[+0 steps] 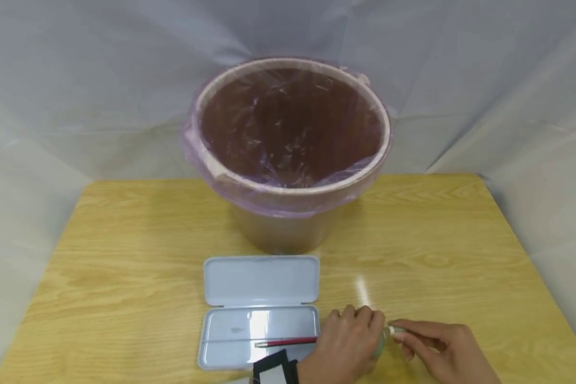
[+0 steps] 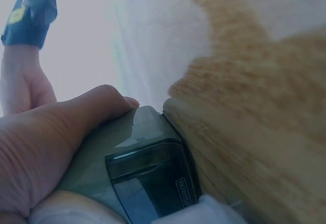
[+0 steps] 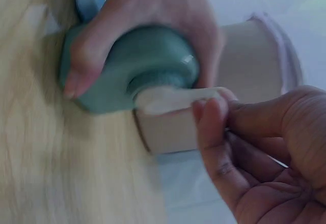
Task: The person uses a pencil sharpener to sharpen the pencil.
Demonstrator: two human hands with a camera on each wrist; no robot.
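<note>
A green desktop pencil sharpener stands at the table's front, right of centre. My left hand grips its body from above, hiding most of it in the head view. The left wrist view shows its dark see-through shavings drawer, with the left thumb along the top. My right hand pinches the end of the sharpener's white crank between thumb and fingers. The other right fingers are bent. Whether a pencil is in the sharpener is hidden.
Left of the hands lies an open pale blue pencil case, with a thin red pencil in its lower half. Behind it stands a large bin lined with a purple plastic bag. White sheeting hangs around the wooden table.
</note>
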